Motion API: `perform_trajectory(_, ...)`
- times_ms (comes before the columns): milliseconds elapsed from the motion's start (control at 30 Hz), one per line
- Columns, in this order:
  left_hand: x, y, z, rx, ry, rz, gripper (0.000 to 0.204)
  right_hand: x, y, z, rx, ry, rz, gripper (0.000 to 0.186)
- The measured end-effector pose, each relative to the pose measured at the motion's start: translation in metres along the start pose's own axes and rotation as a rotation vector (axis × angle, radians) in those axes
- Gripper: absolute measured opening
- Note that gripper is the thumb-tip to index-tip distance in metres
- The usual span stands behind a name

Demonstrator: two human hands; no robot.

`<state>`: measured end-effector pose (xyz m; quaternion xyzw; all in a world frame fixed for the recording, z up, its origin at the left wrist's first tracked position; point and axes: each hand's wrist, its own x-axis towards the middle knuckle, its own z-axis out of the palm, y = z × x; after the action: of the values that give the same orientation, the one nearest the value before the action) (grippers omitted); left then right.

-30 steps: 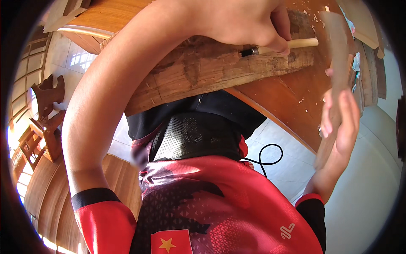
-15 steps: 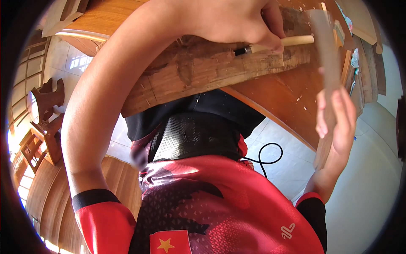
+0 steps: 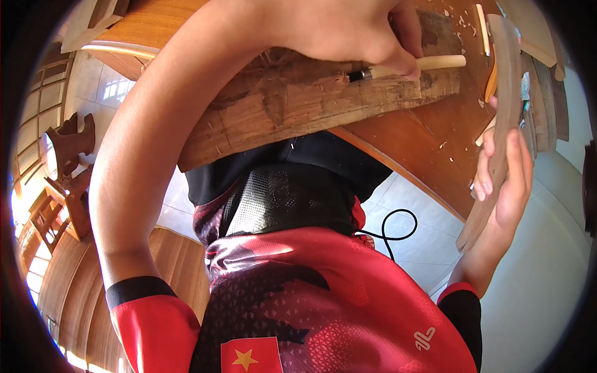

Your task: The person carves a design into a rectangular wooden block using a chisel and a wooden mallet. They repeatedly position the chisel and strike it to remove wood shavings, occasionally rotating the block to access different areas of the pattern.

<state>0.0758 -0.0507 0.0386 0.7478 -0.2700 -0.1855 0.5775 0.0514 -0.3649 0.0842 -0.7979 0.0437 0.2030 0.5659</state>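
Observation:
My left hand [image 3: 348, 37] is closed around a wood chisel [image 3: 444, 61], its pale wooden handle pointing right. The chisel's dark metal end leans low against a thick, rough wooden board [image 3: 273, 115] with carved hollows in its face. Off to the right, my right hand [image 3: 507, 180] grips a long flat wooden bar [image 3: 507, 93]. The bar stands nearly upright in the picture, its upper end apart from the chisel handle.
The board rests on a brown wooden table [image 3: 429, 155] strewn with wood chips. Behind the bar lie a slim pale-handled tool [image 3: 482, 30] and an orange piece [image 3: 492, 81]. A black cord [image 3: 398, 214] loops over the tiled floor; carved wooden furniture [image 3: 68, 149] stands left.
My right hand and the wooden bar have swung to the right, away from the chisel handle. My left hand and the chisel have hardly shifted.

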Motion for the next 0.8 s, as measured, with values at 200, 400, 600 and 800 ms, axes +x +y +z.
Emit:
perform_trajectory(200,-0.005,-0.011,0.021,0.327,0.188,0.140,0.028,0.003,-0.001,-0.005,0.000,-0.095,0.030,0.050)
perform_trajectory(400,-0.007,0.005,0.000,0.120,0.100,-0.036,0.028,0.009,0.006,-0.010,0.023,-0.127,0.004,0.050)
perform_trajectory(600,-0.010,0.009,-0.008,0.153,0.353,-0.089,0.025,0.002,0.005,0.007,-0.007,-0.126,-0.105,0.041)
perform_trajectory(800,-0.042,0.035,-0.015,0.117,0.564,-0.432,0.019,0.013,-0.003,0.071,-0.280,-0.253,-0.334,0.041)
